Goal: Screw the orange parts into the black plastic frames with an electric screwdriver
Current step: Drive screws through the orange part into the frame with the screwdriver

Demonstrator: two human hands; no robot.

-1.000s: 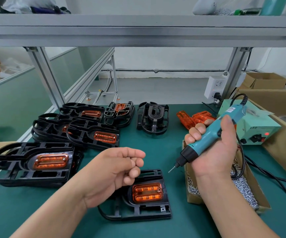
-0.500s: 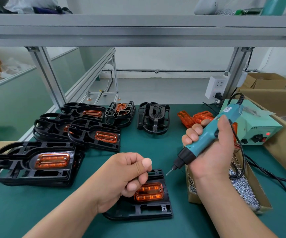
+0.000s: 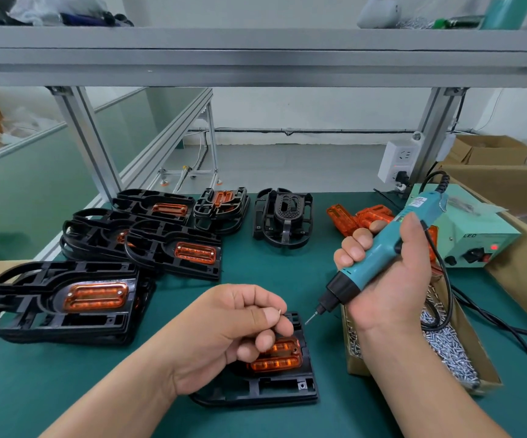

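Observation:
A black plastic frame [image 3: 274, 390] lies on the green mat near me, with an orange part [image 3: 279, 361] seated in it. My left hand [image 3: 233, 330] hovers over the frame's left half and pinches a small screw [image 3: 279, 311] between thumb and forefinger. My right hand [image 3: 388, 276] grips the teal electric screwdriver [image 3: 379, 251], tilted so its bit [image 3: 309, 319] points down-left, just right of the screw and above the frame's far right corner. The frame's left part is hidden under my left hand.
Several black frames with orange parts [image 3: 94, 295] are stacked at the left and back. An empty black frame [image 3: 282, 216] and loose orange parts [image 3: 360, 216] lie at the back. A cardboard box of screws [image 3: 445, 349] sits right, beside the power supply [image 3: 477, 235] and cables.
My left hand moved right and down over the frame, now showing the screw at its fingertips. The screwdriver came down-left, its bit closer to the screw.

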